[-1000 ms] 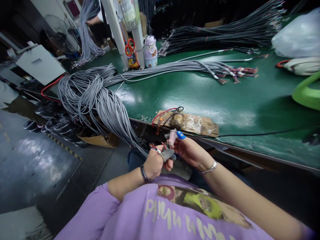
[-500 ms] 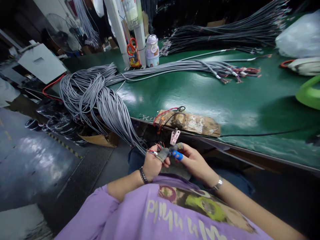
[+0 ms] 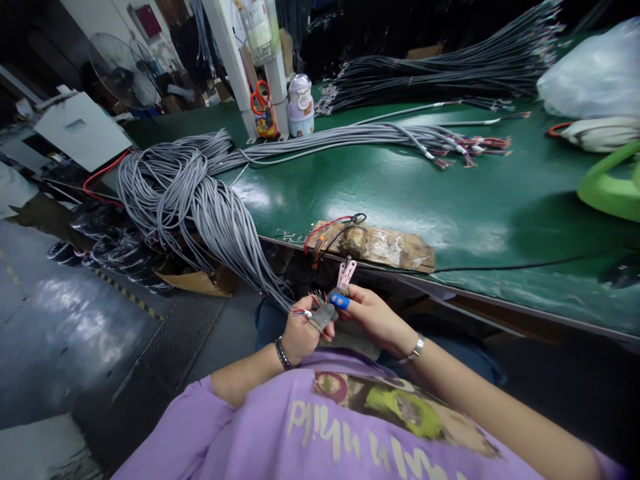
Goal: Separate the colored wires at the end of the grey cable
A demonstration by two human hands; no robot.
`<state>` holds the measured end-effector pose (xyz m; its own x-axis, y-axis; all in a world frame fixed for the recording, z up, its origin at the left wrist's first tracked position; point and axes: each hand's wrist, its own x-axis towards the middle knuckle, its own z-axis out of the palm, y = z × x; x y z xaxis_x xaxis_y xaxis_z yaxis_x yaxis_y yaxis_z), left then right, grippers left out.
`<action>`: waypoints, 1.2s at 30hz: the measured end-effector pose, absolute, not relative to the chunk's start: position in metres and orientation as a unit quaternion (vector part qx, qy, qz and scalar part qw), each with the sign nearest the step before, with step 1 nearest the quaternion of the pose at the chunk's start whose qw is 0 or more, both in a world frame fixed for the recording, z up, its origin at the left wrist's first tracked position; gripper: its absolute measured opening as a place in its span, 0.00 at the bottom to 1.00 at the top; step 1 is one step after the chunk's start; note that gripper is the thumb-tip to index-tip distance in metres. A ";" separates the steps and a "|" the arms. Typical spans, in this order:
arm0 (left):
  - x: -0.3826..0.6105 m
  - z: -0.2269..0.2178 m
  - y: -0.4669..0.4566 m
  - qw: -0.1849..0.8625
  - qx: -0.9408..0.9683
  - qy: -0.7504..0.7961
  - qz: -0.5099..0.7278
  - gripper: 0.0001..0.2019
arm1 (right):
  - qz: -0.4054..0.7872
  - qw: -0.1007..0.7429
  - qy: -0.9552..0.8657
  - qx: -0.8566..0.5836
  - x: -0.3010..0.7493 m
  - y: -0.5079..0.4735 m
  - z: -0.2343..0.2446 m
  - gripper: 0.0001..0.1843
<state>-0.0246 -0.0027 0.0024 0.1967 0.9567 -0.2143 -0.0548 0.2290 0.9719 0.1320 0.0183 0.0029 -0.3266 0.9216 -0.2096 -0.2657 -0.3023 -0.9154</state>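
My left hand [image 3: 301,333] is closed round the end of a grey cable [image 3: 260,280], whose short coloured wires [image 3: 316,298] fan out above my fist. My right hand [image 3: 373,317] meets it from the right, fingers pinched on the wire ends, with a blue fingertip cover [image 3: 340,301] on one finger and grey covers on others. A pink clip [image 3: 346,273] sticks up just above my right fingers. Both hands hover over my lap below the table's front edge [image 3: 450,280].
A thick bundle of grey cables [image 3: 190,193] drapes off the green table's left corner. More cables [image 3: 400,137] lie across the table, black ones [image 3: 450,67] behind. A taped brown block with wires [image 3: 375,245] sits at the edge. Scissors [image 3: 260,100], a bottle [image 3: 301,103], a green basket [image 3: 610,187].
My hands have stayed together over my lap. My right thumb with the blue cover dropped from beside the pink clip onto the wire ends. The view shifted slightly.
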 end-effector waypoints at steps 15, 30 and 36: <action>-0.004 0.010 0.007 0.606 0.422 0.467 0.487 0.20 | 0.747 0.494 -0.237 -0.376 0.136 0.043 0.008 0.23; 0.000 0.010 0.010 0.616 0.412 0.492 0.457 0.21 | 0.715 0.536 -0.219 -0.392 0.128 0.044 0.006 0.23; -0.004 0.006 0.007 0.612 0.413 0.485 0.469 0.20 | 0.765 0.502 -0.184 -0.358 0.134 0.041 0.007 0.23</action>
<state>-0.0036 0.0072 0.0058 0.0906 0.9741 -0.2072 -0.1735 0.2203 0.9599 0.1342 0.0413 0.0066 -0.2393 0.9002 -0.3639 -0.6366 -0.4284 -0.6412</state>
